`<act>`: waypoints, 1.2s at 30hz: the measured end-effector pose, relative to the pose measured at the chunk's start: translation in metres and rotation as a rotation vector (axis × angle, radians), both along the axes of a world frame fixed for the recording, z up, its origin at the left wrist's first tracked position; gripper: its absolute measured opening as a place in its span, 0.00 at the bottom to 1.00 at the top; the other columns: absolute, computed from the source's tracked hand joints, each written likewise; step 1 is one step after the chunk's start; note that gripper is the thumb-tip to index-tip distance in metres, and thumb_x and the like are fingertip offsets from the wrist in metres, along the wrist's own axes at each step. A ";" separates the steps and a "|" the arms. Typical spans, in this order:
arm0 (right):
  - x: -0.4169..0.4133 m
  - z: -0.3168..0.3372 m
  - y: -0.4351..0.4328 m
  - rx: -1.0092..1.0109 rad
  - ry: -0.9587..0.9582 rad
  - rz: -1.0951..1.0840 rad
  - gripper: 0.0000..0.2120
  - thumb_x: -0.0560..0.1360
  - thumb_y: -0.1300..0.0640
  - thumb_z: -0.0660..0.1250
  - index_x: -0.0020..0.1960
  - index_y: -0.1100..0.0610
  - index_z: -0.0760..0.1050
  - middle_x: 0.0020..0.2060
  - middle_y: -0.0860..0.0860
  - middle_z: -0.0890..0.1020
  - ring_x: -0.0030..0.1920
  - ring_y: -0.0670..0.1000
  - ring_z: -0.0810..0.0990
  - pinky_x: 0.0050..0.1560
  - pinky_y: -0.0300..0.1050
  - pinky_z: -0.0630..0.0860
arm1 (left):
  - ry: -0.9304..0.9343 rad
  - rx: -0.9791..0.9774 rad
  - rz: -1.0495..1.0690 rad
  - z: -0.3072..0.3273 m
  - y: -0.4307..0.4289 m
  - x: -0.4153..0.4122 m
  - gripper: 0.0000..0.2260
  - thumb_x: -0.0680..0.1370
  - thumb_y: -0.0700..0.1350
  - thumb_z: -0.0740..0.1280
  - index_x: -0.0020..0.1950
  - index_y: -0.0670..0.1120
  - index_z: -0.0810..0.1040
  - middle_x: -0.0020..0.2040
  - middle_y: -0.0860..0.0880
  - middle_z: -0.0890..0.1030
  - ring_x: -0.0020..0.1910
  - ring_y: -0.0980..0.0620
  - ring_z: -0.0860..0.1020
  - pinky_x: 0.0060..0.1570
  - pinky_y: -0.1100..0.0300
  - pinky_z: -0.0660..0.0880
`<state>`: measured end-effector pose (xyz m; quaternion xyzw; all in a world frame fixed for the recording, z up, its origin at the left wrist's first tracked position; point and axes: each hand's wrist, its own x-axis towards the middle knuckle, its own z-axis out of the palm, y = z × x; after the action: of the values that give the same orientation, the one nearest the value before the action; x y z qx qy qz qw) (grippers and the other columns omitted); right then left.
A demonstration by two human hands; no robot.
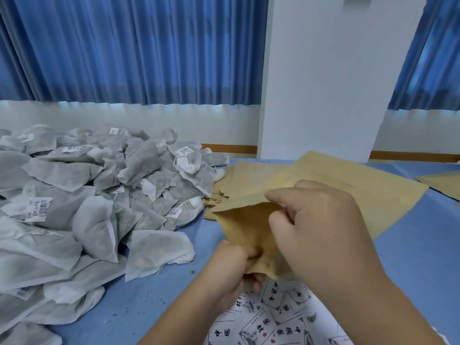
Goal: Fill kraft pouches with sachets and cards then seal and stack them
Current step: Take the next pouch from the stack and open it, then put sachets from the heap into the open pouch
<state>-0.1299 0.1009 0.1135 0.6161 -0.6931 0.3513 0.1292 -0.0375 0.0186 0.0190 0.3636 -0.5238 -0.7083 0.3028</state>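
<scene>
I hold one kraft pouch (245,227) above the blue table. My left hand (232,267) grips its lower corner. My right hand (316,232) pinches the pouch's top edge with curled fingers, near the mouth. Behind it lies a spread pile of flat kraft pouches (336,180). A big heap of grey-white sachets (94,195) with small barcode tags covers the left of the table. White cards (278,317) printed with black characters lie just below my hands.
The blue table (423,245) shows bare cloth at the right and between the sachets and my arms. Another kraft pouch (443,183) lies at the far right edge. A white pillar (323,83) and blue curtains stand behind the table.
</scene>
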 end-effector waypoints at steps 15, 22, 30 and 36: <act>-0.002 -0.006 -0.005 0.151 0.019 0.133 0.19 0.61 0.54 0.56 0.46 0.58 0.80 0.25 0.51 0.73 0.33 0.52 0.76 0.35 0.47 0.76 | 0.102 0.041 -0.009 -0.006 -0.016 0.012 0.12 0.70 0.28 0.62 0.52 0.32 0.77 0.42 0.37 0.77 0.41 0.40 0.76 0.37 0.55 0.74; 0.000 -0.020 -0.017 0.136 -0.135 0.157 0.12 0.66 0.62 0.65 0.47 0.58 0.82 0.26 0.51 0.77 0.33 0.51 0.76 0.37 0.46 0.76 | 0.087 -0.090 0.271 -0.001 -0.016 0.028 0.22 0.72 0.30 0.67 0.60 0.50 0.73 0.41 0.41 0.83 0.35 0.46 0.80 0.32 0.57 0.77; 0.004 -0.025 -0.019 0.159 -0.175 0.198 0.13 0.67 0.62 0.65 0.49 0.56 0.82 0.27 0.47 0.76 0.34 0.46 0.75 0.36 0.42 0.75 | -0.500 -0.614 0.607 0.012 -0.020 0.083 0.18 0.76 0.46 0.69 0.64 0.49 0.72 0.57 0.51 0.75 0.47 0.49 0.80 0.47 0.52 0.79; 0.003 -0.026 -0.020 0.161 -0.179 0.184 0.11 0.65 0.63 0.65 0.46 0.61 0.79 0.29 0.54 0.77 0.38 0.51 0.73 0.37 0.47 0.74 | -1.329 -0.740 0.813 0.036 -0.062 0.162 0.32 0.75 0.56 0.69 0.71 0.39 0.63 0.65 0.35 0.68 0.63 0.36 0.69 0.59 0.45 0.70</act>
<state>-0.1270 0.0811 0.0871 0.6515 -0.6685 0.3583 -0.0157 0.1245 -0.0436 0.0548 0.7400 -0.6185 0.0309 0.2627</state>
